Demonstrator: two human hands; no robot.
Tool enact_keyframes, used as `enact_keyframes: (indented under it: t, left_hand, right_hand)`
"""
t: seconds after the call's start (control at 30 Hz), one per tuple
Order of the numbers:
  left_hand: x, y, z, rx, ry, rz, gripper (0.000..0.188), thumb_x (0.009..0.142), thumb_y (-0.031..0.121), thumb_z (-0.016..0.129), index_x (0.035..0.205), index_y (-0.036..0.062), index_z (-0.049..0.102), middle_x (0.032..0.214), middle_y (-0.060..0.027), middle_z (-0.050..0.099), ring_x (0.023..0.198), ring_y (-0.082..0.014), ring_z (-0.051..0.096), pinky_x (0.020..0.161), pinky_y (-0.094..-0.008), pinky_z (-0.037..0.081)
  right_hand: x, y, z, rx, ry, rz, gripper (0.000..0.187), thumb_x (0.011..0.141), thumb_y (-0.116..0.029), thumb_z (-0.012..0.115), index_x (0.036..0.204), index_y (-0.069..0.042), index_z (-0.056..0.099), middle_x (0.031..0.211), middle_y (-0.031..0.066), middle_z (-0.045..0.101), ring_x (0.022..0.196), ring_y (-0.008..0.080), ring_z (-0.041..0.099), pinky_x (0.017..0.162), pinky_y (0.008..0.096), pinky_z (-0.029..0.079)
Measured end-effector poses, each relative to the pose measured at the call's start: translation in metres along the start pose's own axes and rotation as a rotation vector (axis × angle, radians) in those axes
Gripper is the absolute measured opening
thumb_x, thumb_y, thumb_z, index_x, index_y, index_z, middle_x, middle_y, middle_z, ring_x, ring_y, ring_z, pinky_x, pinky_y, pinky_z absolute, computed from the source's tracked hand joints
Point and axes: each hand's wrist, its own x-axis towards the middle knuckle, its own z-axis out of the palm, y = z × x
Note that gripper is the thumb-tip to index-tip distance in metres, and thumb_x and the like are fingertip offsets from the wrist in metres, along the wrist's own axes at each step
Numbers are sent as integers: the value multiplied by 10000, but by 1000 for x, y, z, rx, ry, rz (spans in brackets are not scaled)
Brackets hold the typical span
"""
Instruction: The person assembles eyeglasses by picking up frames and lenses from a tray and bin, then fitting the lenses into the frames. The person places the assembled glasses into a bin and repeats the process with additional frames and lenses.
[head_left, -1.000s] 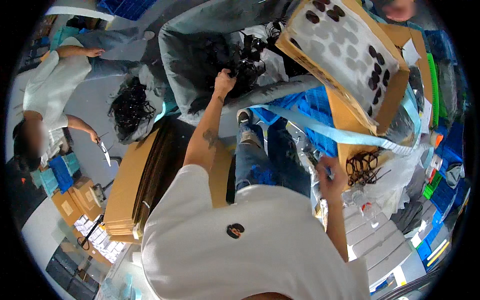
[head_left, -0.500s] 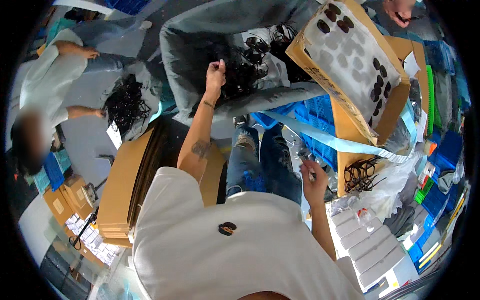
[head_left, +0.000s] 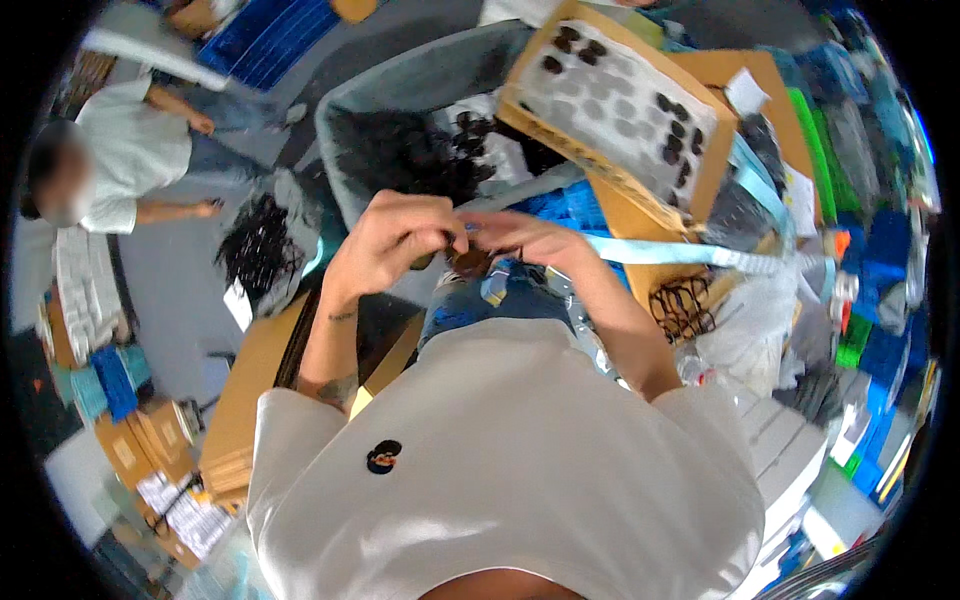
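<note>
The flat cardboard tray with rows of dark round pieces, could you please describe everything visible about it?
The flat brown cardboard tray sits tilted, up and to the right of both hands. Its pale grey insert has rows of round pockets; dark round pieces fill only those near two opposite ends, the middle ones being empty. A light-blue strap runs below its lower edge.

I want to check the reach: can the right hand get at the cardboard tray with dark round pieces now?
Probably yes. The right hand is close below the cardboard tray, with nothing between them, though it is busy with the left hand on a small dark piece.

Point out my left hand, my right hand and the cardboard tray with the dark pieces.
left hand [head_left: 395,235], head view, its back
right hand [head_left: 525,238], head view, its back
cardboard tray [head_left: 620,105], head view, its pale middle
</note>
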Motion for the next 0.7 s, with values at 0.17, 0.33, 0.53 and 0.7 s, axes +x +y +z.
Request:
enact_keyframes:
  t: [0.17,0.33,0.53,0.7]
  left_hand:
    - [20,6,43,220,187,247,248,796,247,665,813,0,671,697,-80,575,639,-234,541,566,-328,401]
    - [24,-22,92,382,568,-173,516,908,281,618,1299,-18,462,1325,-173,481,1165,-318,490,1027,-413,343]
    - [21,-40,168,-279,325,-460,314,1015,251,461,1262,61,507,880,-10,569,778,-87,527,677,-208,437]
    - [57,-38,199,-264,350,-297,292,970,112,492,1248,23,508,874,-25,593,788,-106,565,702,-228,467]
  right_hand:
    - [-29,-9,66,262,-167,32,210,958,-170,534,1118,-33,529,957,117,670,793,193,663,694,299,531]
    - [-65,-15,59,215,279,-283,134,977,-119,496,1050,-13,533,925,80,648,870,171,636,783,306,509]
    - [-95,-7,51,75,685,-536,295,931,11,515,1225,-6,502,1058,65,608,987,138,567,896,293,461]
    - [-126,-12,46,-243,1016,-440,277,881,-13,564,1157,-16,564,1004,105,643,912,154,591,832,312,478]
